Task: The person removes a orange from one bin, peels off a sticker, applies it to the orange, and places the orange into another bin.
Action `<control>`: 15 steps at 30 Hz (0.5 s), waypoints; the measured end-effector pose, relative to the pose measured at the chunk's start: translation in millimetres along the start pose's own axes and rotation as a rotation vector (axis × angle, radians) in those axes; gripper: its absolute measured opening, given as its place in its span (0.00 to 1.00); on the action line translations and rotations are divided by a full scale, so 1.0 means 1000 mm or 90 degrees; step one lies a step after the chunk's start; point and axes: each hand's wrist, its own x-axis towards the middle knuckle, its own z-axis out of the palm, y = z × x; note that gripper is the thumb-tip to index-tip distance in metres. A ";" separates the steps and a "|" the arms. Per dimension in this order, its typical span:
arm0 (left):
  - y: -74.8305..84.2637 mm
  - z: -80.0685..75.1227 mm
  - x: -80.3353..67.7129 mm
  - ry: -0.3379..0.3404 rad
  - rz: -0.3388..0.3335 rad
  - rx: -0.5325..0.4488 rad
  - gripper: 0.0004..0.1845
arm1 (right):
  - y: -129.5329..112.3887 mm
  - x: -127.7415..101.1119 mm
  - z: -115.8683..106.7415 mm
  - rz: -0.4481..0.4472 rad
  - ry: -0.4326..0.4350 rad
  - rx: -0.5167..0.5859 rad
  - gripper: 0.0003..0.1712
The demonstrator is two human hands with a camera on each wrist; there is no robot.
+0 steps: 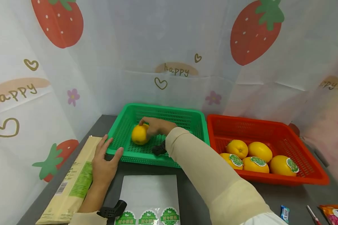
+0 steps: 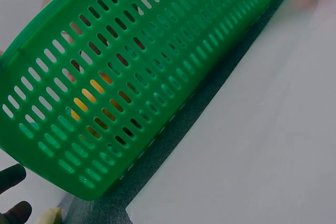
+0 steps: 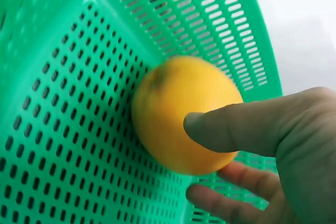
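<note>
Setting a yellow citrus fruit [image 1: 139, 134] into the green basket [image 1: 173, 113], right hand [image 1: 157, 126] curled around it, left hand [image 1: 103, 162] flat, steadying the rim; release likely next.

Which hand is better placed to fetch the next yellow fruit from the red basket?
The right hand, probably. It reaches into the green perforated plastic basket, fingers around the round yellow fruit, directly beside the red plastic basket. The left hand rests on the green basket's far corner.

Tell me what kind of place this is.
Probably a small fruit-labelling table: a red basket of stickered oranges, a sticker sheet, and the right hand holding an orange in a green basket.
</note>
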 end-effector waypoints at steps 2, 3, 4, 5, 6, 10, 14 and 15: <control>-0.001 0.000 0.000 -0.001 0.006 -0.005 0.28 | 0.002 0.000 -0.001 0.002 0.004 0.002 0.38; -0.001 0.001 0.000 0.000 0.008 -0.006 0.28 | 0.002 -0.001 -0.002 0.001 0.007 -0.005 0.37; -0.002 0.001 0.000 0.000 0.010 -0.005 0.27 | 0.003 -0.001 -0.002 -0.001 0.009 -0.010 0.38; -0.002 0.001 -0.001 0.000 0.011 -0.006 0.27 | 0.003 -0.001 -0.001 -0.002 0.008 -0.007 0.38; -0.002 0.001 -0.001 0.000 0.011 -0.004 0.27 | 0.004 -0.001 -0.001 -0.006 0.005 -0.005 0.39; -0.005 0.001 0.000 -0.003 0.009 0.006 0.27 | 0.004 0.004 0.002 -0.027 -0.006 -0.029 0.44; -0.006 0.001 0.000 -0.001 0.011 0.006 0.28 | 0.004 0.008 0.004 -0.028 -0.006 -0.027 0.47; -0.006 0.001 0.001 0.000 0.013 0.005 0.28 | 0.004 0.009 0.005 -0.026 -0.002 -0.025 0.47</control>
